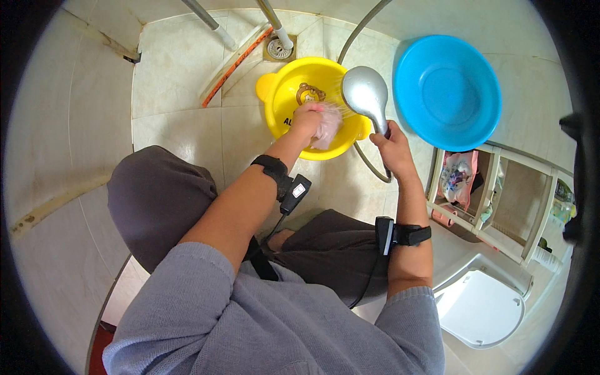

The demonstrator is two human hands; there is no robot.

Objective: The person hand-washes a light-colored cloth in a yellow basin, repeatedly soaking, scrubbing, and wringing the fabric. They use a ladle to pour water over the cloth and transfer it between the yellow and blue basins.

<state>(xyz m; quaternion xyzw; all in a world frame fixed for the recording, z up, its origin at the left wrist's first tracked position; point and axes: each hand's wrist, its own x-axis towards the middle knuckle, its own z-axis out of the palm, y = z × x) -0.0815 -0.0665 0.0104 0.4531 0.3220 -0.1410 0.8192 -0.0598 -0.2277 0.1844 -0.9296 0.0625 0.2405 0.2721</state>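
Note:
A yellow plastic basin (309, 155) with ear-shaped handles and a bear print stands on the tiled floor in front of me. Inside its rim, my left hand (307, 123) grips a pale pink cloth (329, 126) that looks wet. My right hand (395, 147) is closed round the handle of a silver shower head (365, 90), which is tilted over the basin's right side. Fine jets of water run from it towards the cloth. A grey shower hose (360, 33) passes behind the basin and comes round to the handle.
To the right, a blue plastic basin (401, 93) rests beside a cream shelf rack (494, 187) holding bags and bottles. A white toilet lid (483, 309) is at the lower right. Behind the yellow basin are a floor drain (280, 48), metal poles (202, 15) and an orange-edged strip (238, 66).

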